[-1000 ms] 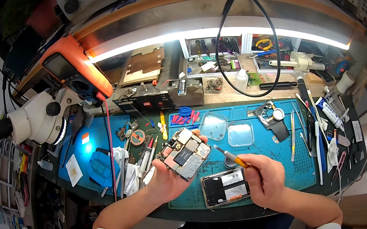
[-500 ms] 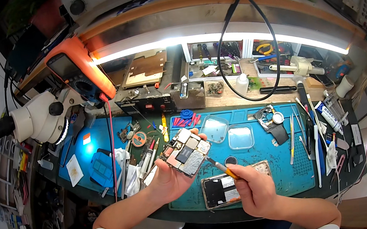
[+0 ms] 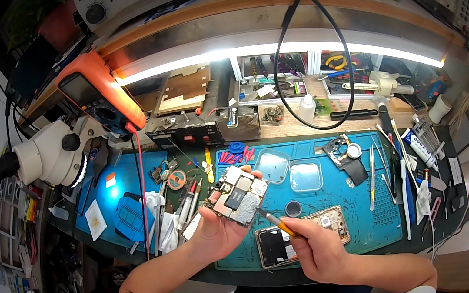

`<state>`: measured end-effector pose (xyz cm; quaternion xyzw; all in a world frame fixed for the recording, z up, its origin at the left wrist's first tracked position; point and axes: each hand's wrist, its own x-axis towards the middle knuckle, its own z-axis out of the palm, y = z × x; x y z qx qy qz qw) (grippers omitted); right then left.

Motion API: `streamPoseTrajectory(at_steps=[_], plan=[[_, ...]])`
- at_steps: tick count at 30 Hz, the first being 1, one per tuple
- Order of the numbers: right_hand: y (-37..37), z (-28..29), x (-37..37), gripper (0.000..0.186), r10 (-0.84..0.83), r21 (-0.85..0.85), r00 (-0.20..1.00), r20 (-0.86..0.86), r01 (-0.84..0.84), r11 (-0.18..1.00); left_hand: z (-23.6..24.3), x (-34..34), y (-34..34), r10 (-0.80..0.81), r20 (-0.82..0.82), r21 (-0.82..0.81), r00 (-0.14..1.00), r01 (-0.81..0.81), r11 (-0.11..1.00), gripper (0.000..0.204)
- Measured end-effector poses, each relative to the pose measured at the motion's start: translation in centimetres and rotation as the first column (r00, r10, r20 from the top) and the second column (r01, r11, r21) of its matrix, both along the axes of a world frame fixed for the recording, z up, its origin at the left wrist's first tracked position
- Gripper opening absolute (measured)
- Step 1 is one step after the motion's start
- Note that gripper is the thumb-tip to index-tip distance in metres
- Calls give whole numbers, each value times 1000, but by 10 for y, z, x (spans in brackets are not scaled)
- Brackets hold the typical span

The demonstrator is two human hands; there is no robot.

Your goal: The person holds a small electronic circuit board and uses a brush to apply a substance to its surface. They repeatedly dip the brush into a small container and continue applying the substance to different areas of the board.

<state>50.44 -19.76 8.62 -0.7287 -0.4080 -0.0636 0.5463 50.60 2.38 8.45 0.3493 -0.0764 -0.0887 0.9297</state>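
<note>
My left hand is closed around the edges of a phone circuit board, tilted up above the blue mat. Silver shields, a dark chip and a grey crinkled patch show on the board. A slim yellow-handled tool with a metal neck sits in my right hand, and its narrow tip is at the board's lower right, by the grey patch. Whether the tip touches cannot be made out. Beneath my right hand lies an opened phone housing with a black battery. Just above the housing stands a small round dark-filled pot.
Two clear plastic boxes rest on the blue mat. Tweezers and brushes lie to the right. A white microscope and orange multimeter stand at the left. A black cable loops in front of the shelf.
The tool's tip has shifted left from the board's right edge to the grey patch area, and my right hand has moved slightly left and down. My left hand and the board stay nearly still.
</note>
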Motion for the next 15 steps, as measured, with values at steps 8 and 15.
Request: streamPoseTrajectory(at_steps=[8,15], plan=[[-3,-1,0,47,53,-23,999,9,-53,998,-3,1,0,11,14,11,1000,-12,1000,110],[-3,1,-1,52,68,-17,997,33,-68,998,-1,1,0,6,13,21,1000,-6,1000,105]])
